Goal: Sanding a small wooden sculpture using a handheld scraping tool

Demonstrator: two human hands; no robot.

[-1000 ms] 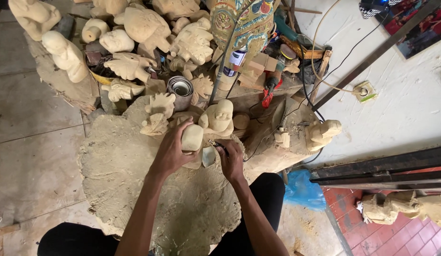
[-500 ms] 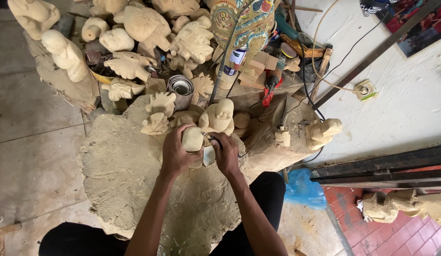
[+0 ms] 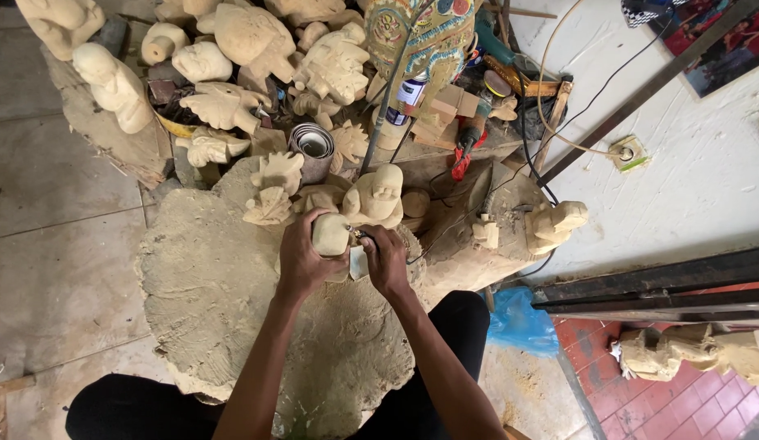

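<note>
Here the left hand (image 3: pixel 302 259) grips a pale carving (image 3: pixel 330 234) near a hollow tin (image 3: pixel 313 148)

Our left hand (image 3: pixel 302 262) covers most of the pale wooden carving (image 3: pixel 331 235). The small tool (image 3: pixel 365 239) in our right hand (image 3: pixel 388 262) is too hidden to identify.

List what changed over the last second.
Little changed. The left hand tilted the pale wooden carving a bit more upright; the right hand, with its small tool, closed in against it. Both grips, the dusty work block and surrounding carved figures stayed put.
</note>
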